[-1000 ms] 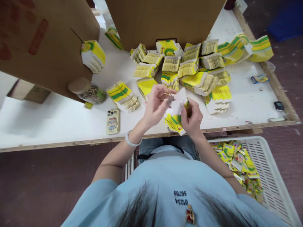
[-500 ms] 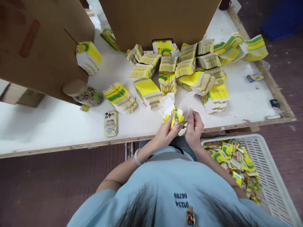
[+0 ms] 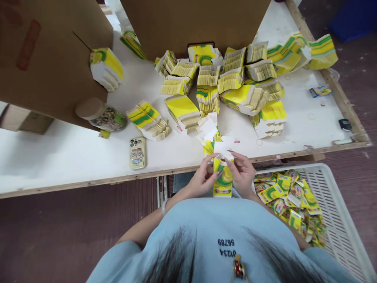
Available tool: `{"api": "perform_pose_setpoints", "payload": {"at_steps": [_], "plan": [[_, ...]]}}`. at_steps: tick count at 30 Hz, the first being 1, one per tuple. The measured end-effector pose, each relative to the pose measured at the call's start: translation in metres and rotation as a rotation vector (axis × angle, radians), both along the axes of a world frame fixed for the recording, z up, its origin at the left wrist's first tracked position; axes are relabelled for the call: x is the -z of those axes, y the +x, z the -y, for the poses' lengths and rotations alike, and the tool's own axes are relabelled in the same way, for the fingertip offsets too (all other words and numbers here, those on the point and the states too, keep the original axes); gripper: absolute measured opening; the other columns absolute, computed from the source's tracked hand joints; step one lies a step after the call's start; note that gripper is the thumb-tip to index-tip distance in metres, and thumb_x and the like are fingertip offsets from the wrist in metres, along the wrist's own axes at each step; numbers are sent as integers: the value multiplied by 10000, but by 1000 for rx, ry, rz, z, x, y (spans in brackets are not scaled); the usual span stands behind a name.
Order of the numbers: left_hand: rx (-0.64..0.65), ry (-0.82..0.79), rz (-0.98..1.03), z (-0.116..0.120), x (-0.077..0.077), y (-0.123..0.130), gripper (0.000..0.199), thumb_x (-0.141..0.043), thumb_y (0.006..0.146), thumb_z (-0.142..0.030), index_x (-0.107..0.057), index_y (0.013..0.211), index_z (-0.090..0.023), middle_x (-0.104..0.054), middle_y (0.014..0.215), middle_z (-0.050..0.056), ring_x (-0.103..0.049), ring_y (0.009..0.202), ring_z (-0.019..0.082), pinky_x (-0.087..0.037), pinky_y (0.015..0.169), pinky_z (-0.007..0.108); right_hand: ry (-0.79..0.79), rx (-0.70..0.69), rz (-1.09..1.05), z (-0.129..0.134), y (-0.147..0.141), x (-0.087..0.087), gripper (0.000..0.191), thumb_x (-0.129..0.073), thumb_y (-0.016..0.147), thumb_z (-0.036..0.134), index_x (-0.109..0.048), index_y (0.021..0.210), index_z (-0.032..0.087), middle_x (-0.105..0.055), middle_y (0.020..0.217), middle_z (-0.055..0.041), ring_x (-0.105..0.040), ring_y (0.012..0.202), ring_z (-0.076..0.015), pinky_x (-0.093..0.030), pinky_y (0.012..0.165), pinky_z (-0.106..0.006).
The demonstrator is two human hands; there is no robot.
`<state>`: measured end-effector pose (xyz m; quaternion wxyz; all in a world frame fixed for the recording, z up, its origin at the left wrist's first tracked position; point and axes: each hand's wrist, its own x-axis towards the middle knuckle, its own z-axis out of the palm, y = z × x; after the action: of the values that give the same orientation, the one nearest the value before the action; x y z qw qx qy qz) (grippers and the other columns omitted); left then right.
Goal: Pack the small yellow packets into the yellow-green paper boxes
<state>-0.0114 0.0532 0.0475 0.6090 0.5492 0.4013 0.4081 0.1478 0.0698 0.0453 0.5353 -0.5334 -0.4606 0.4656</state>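
Between my two hands is a small yellow and green carton (image 3: 223, 181), upright in front of my body with its white top flap raised. My left hand (image 3: 203, 177) grips its left side, fingers closed on the edge. On the other side, my right hand (image 3: 242, 173) pinches the carton near the flap. Just beyond them, a few loose carton blanks (image 3: 208, 133) lie on the table. Stacks of flat yellow cartons (image 3: 208, 98) spread across the table behind these.
A white slotted basket (image 3: 338, 208) of yellow packs stands low on the right. A phone (image 3: 137, 153), a lidded jar (image 3: 108, 118) and a banded carton bundle (image 3: 149, 120) are on the left. Large cardboard boxes (image 3: 191, 23) rise at the back. The table has a wooden edge (image 3: 97, 184).
Both hands have drawn back toward my body with the carton. It now stands upright and unfolded, green front showing; the translucent sheet at my right hand is out of sight.
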Motion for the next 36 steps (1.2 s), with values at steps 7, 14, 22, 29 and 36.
{"api": "perform_pose_setpoints", "payload": {"at_steps": [7, 14, 22, 29, 36], "plan": [[19, -38, 67, -6, -1, 0, 400, -505, 996, -478, -509, 1285, -201, -556, 819, 9, -536, 697, 117, -498, 640, 225, -77, -135, 37, 3, 14, 3, 330, -627, 915, 496, -598, 743, 215, -595, 604, 28, -528, 519, -118, -444, 504, -238], [94, -116, 83, -12, -7, 1, 597, -380, 989, -620, -540, 1401, -218, -619, 784, 48, -573, 605, 142, -511, 526, 239, 156, -215, 291, 5, 38, 2, 360, -608, 908, 566, -695, 1100, 274, -764, 971, -81, -725, 919, -251, -579, 866, -422], [38, 4, -120, -15, -10, -1, 444, -504, 981, -513, -670, 1192, -159, -637, 759, 33, -498, 563, 103, -431, 539, 212, -112, -554, 128, 5, 52, -17, 508, -691, 882, 450, -562, 1342, 276, -709, 1238, -96, -729, 1020, -226, -606, 878, -383], [-14, 0, -121, -13, -15, 6, 475, -523, 964, -552, -593, 1214, -154, -554, 714, -8, -427, 553, 98, -357, 507, 207, -260, -620, 85, -4, 45, -41, 480, -680, 838, 268, -577, 1305, 232, -767, 986, -46, -742, 793, -174, -623, 745, -302], [-25, 49, -134, -11, -4, 5, 409, -488, 991, -516, -569, 1207, -178, -552, 738, -1, -496, 621, 131, -412, 570, 238, -247, -637, 58, -7, 50, -44, 517, -705, 840, 260, -601, 1346, 248, -778, 1070, -56, -762, 869, -191, -631, 825, -342]]}}
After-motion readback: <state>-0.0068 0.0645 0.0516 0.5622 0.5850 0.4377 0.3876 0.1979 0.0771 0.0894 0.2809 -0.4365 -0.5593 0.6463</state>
